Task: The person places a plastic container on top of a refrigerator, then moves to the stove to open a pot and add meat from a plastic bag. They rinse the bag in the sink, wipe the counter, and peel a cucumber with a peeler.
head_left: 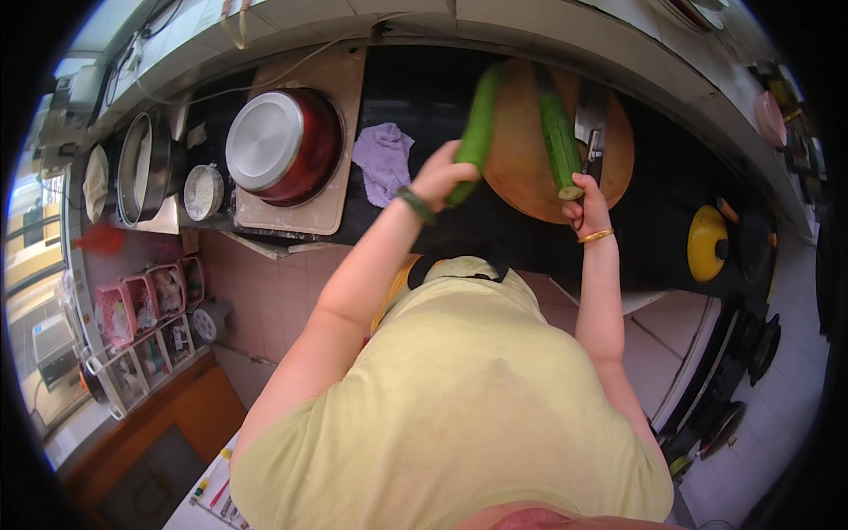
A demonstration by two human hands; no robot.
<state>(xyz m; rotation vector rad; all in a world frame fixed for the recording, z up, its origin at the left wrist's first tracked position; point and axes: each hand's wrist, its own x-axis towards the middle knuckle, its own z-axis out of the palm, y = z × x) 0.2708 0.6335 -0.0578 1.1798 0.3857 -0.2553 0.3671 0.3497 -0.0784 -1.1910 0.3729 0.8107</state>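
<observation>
My left hand [439, 179] is closed round the lower part of a long green cucumber [480, 115], tilted up at the left edge of a round wooden cutting board [515, 190]. A second cucumber [556, 137], its near end cut flat, lies over the board. Beside that cut end my right hand [590, 210] is closed, thumb upward; what its fingers hold is partly hidden. Just above this hand lies a broad-bladed knife [590, 113], its dark handle running down toward my thumb. Whether my fingers grip that handle is unclear.
Left of the board are a crumpled purple cloth [383, 163] and an upturned red pot [305, 159] on a pale board [343, 106]. Farther left stand a white-filled bowl [204, 192] and a metal pan [140, 168]. A yellow lid [705, 238] sits on the right.
</observation>
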